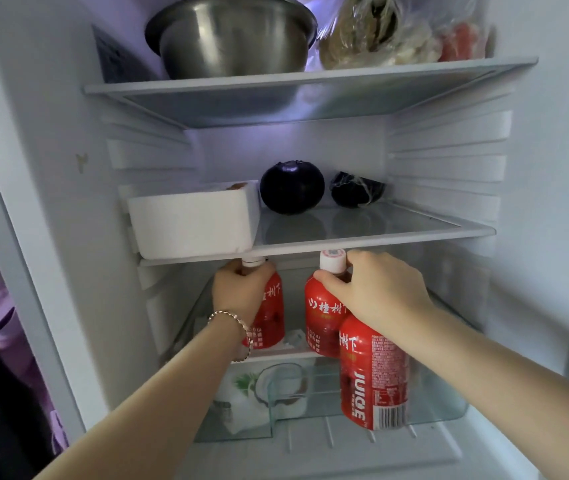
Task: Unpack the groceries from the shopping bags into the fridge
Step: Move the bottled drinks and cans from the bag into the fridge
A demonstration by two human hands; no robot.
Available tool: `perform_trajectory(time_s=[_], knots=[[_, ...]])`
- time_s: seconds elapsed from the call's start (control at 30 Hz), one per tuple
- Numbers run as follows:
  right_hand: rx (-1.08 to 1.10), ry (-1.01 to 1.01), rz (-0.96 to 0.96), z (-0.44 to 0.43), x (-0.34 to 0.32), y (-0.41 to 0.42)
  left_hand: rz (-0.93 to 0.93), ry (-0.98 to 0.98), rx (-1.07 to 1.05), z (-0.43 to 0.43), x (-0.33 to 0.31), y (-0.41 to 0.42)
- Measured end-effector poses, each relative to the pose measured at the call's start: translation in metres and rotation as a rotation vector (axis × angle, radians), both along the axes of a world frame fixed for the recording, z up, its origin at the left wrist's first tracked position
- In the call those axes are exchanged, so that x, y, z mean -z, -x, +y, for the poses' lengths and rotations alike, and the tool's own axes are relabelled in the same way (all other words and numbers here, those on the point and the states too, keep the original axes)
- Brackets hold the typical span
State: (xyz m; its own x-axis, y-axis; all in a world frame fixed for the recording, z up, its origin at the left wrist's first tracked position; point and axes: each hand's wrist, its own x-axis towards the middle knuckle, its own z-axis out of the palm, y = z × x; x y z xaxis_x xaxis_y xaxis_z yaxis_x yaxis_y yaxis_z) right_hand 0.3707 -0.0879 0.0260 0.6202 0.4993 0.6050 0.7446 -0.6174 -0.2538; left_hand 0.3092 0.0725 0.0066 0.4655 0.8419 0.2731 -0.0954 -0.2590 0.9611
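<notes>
Low in the frame, the left hand [241, 289] and right hand [376, 292] each clasp a red juice bottle [324, 317] by its neck on the lower shelf [276, 356], a third bottle [373, 375] already standing; bags unseen.

Above both grips, the middle shelf [362, 239] sits almost on the bottle caps, leaving hardly any headroom. The left grip [241, 292] is wrapped round the neck of the left bottle [271, 317]; the right grip [376, 289] clasps the middle bottle [324, 317]. Between the two grips a gap stands free down to the shelf floor. Under the right wrist a third bottle [373, 375] blocks the front. Left of the left grip, the ribbed fridge wall [158, 299] is close. Right of the right grip, room stays open. Up on the middle shelf, its right front is bare, a white box [193, 223] filling its left.
</notes>
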Motion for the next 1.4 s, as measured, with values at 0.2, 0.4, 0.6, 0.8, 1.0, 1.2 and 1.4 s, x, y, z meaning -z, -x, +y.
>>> perform_trajectory(time_s=[0.2,0.4,0.6,0.8,1.0,1.2,1.4], knots=[[-0.02,-0.028,0.086,0.0,0.006,-0.003,0.412,-0.442,-0.222,-0.021,0.027,0.005],[-0.044,-0.066,0.11,-0.006,0.007,-0.004,0.176,-0.694,0.29,-0.067,0.031,0.024],[-0.037,-0.163,0.134,-0.02,0.012,0.001,0.263,-0.433,0.376,-0.064,0.022,0.0],[0.051,-0.518,-0.175,-0.036,0.002,-0.014,0.263,-0.409,0.369,-0.054,0.018,0.0],[0.092,-0.515,-0.364,-0.018,0.01,-0.035,0.3,-0.449,0.345,-0.049,0.015,-0.004],[0.179,-0.491,-0.335,-0.012,0.029,-0.027,0.525,-0.614,0.148,-0.043,0.023,-0.012],[0.05,-0.485,0.008,-0.014,0.058,-0.017,0.619,-1.173,-0.319,-0.046,0.031,-0.006]])
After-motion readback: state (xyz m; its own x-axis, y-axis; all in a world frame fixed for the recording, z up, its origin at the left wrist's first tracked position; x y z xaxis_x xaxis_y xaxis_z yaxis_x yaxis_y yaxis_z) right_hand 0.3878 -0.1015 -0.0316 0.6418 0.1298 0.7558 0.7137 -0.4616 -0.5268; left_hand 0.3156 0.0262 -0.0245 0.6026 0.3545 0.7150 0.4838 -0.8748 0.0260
